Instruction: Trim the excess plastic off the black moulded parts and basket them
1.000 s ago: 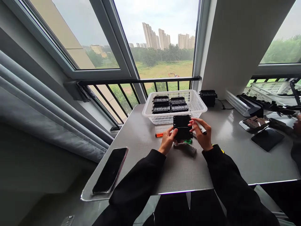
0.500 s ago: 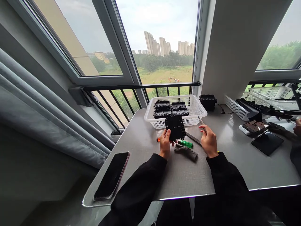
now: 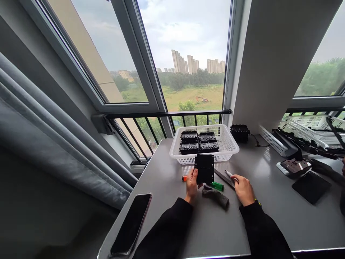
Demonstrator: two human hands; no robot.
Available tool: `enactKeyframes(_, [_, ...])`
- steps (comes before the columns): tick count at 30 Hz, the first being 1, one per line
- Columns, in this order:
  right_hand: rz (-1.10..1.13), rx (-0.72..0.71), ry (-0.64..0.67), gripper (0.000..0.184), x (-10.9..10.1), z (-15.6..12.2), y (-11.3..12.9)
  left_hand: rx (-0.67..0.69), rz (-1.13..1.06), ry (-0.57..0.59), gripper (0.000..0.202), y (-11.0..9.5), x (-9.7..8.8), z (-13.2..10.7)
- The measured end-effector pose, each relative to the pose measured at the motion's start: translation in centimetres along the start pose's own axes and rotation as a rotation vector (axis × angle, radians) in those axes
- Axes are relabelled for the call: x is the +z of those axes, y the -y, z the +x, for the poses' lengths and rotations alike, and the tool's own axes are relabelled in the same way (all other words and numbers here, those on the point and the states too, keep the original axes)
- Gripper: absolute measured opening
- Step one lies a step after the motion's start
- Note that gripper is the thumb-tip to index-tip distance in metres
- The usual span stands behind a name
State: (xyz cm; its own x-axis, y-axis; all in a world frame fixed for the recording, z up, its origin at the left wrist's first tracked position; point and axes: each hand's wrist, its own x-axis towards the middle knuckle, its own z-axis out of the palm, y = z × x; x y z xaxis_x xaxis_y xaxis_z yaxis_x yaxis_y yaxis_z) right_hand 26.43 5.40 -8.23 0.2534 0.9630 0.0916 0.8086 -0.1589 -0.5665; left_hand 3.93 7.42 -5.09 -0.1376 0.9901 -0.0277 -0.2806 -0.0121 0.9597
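Observation:
My left hand (image 3: 191,185) grips a flat black plastic part (image 3: 204,168) by its left edge, thumb in front. The part stands nearly upright above the table, with small notches along its sides and a thin line across its middle. My right hand (image 3: 244,190) is closed around a slim whitish pen-like tool (image 3: 228,173), whose tip points up and left towards the part without touching it. Under and beside the part lie a green lighter-like object (image 3: 217,186), an orange-ended object (image 3: 184,178), a folded grey cloth (image 3: 215,197) and a long dark flat strip (image 3: 223,177).
Behind stands a white plastic basket (image 3: 232,154) with several black parts. A stack of black parts (image 3: 239,133) is beside it. A phone (image 3: 131,223) lies at left. At right are a black flat panel (image 3: 311,187), more baskets (image 3: 272,141) and another person's arm at the edge.
The view has tilted up, so everything sits lower. The black part now faces me more squarely. My right hand has lowered the pen-like tool to a flatter angle.

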Motion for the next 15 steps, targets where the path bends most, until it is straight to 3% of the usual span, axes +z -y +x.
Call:
enactKeyframes(5, [0.355, -0.069, -0.069, 0.033, -0.8, 0.2, 1.1, 0.041, 0.208, -0.011, 0.053, -0.1, -0.3, -0.1])
enactKeyframes(8, [0.619, -0.061, -0.064, 0.044, -2.0, 0.3, 2.9, 0.166, 0.410, 0.111, 0.052, -0.1, -0.5, -0.6])
enactKeyframes(12, [0.723, -0.158, 0.174, 0.046, -4.0, 1.0, 5.1, 0.214, 0.633, 0.366, 0.047, -1.5, -0.6, -0.9])
enactKeyframes(15, [0.694, -0.230, 0.336, 0.042, -5.2, 2.2, 6.0, 0.223, 0.716, 0.546, 0.038, -4.8, -0.3, 0.2])
